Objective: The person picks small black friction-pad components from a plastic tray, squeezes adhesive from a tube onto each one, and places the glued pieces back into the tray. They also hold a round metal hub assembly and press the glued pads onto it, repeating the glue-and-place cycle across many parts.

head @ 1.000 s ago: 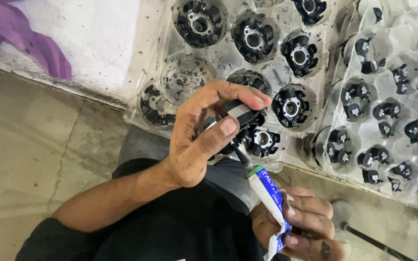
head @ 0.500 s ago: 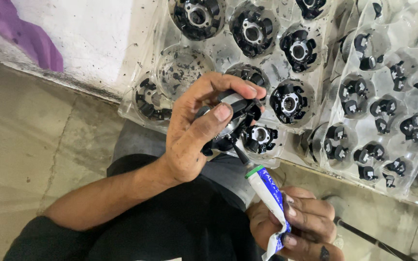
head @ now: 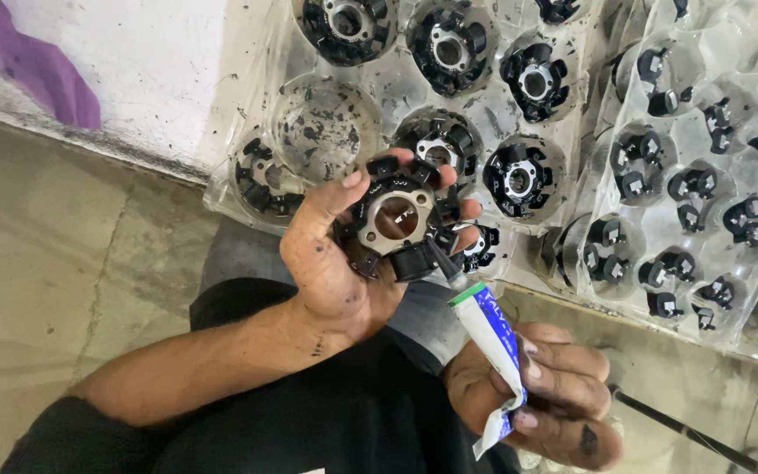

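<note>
My left hand (head: 335, 263) cups a black ring-shaped part (head: 394, 221) with a metal centre hole and blocky lugs round its rim, face turned up toward me. My right hand (head: 541, 399) is lower right, gripping a white and blue squeeze tube (head: 493, 338). The tube's dark nozzle points up and touches the lower right rim of the ring. Both hands are smudged with dark grime.
A clear plastic blister tray (head: 247, 114) behind my hands holds several similar black rings; one pocket (head: 326, 127) is bare. A second clear tray (head: 747, 290) at right holds smaller black pieces. A purple cloth (head: 32, 66) lies top left. A thin dark rod (head: 677, 426) runs bottom right.
My left hand has rolled the ring over, from fingers curled on top of it to palm open beneath with its face showing. The tube stays at the ring's edge.
</note>
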A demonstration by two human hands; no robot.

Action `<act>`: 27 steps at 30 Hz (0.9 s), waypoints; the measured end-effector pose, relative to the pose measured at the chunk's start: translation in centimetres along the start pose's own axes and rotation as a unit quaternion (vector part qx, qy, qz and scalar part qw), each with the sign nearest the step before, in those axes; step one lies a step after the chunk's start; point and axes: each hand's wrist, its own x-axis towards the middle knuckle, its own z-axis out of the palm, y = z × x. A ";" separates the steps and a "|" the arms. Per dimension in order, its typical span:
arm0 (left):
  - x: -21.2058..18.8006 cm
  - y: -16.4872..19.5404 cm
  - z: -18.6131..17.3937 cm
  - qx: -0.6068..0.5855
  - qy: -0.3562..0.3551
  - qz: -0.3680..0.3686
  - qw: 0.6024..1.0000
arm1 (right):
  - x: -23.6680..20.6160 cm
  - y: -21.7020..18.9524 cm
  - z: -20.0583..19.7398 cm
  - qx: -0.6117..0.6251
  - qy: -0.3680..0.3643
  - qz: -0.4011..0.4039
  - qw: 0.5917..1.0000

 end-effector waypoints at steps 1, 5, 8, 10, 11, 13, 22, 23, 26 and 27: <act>0.1 -0.1 -0.1 -0.009 0.006 -0.005 1.000 | 0.0 0.2 0.2 -0.007 0.013 -0.013 1.000; 0.3 -0.3 -0.5 -0.010 0.026 -0.017 0.999 | 0.3 -0.3 0.2 -0.011 0.020 0.010 1.000; 0.4 -0.2 -0.6 -0.013 0.054 -0.027 0.998 | 0.2 -0.5 0.0 -0.025 0.012 0.016 0.999; 0.5 -0.1 -0.6 -0.024 0.061 -0.035 0.997 | 0.2 -0.3 0.0 -0.006 0.010 0.003 1.000; 0.6 -0.2 -0.6 -0.027 0.064 -0.037 0.997 | 0.1 -0.2 0.0 0.003 0.008 -0.003 1.000; 0.7 -0.2 -0.7 -0.032 0.069 -0.040 0.996 | -0.1 -0.3 0.0 0.004 0.007 0.018 1.000; 1.0 0.2 -0.6 -0.045 0.097 -0.063 0.992 | -0.1 0.0 0.0 -0.005 -0.017 0.043 0.999; 1.0 0.2 -0.6 -0.031 0.085 -0.058 0.994 | 0.0 0.0 0.0 -0.005 -0.026 0.040 0.999; 1.3 0.7 -0.8 0.024 0.046 -0.027 0.998 | 0.3 -0.4 -0.1 0.017 0.009 0.150 0.989; 1.6 1.2 -1.0 0.051 0.028 -0.006 0.998 | 0.4 -0.6 0.0 0.036 0.019 0.185 0.982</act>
